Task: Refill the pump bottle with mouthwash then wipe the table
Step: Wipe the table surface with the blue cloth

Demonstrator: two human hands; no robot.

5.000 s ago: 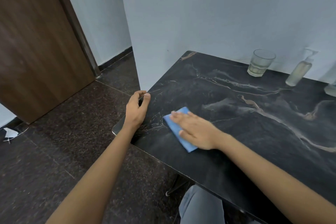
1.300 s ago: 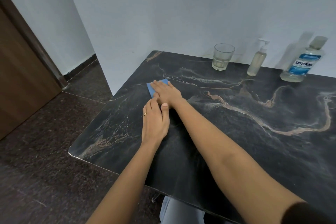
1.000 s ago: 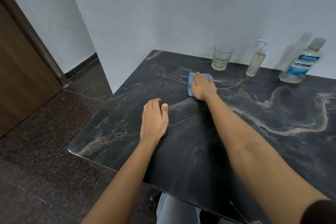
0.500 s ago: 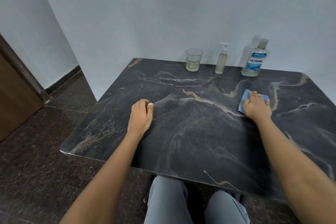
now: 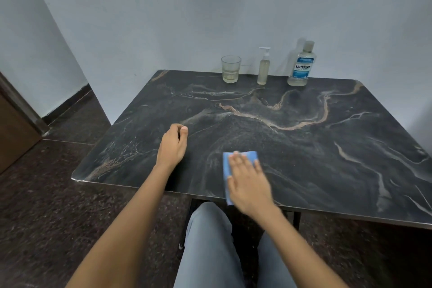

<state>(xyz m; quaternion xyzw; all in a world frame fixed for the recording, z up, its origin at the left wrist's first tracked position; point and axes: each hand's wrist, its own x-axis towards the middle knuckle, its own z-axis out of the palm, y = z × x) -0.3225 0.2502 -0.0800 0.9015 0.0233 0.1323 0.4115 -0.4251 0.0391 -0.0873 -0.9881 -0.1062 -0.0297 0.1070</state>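
Wiping near the desk (image 5: pixel 304 147) front edge, the flat, open right hand (image 5: pixel 249 182) should keep the blue cloth (image 5: pixel 226 166) pressed while overlapping strokes; pump bottle (image 5: pixel 263 68) stands far behind, left hand (image 5: pixel 173 145) loosely curled, empty.

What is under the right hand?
A blue cloth lies flat under the right hand on the table, its near end overhanging the edge. The hand covers the cloth's middle.

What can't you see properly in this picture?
- Head view: the right hand is motion-blurred and covers most of the blue cloth.
- The small print on the mouthwash bottle is too tiny to read.
- The left hand has its fingers curled under, hiding them.
- The table legs are hidden by the tabletop.
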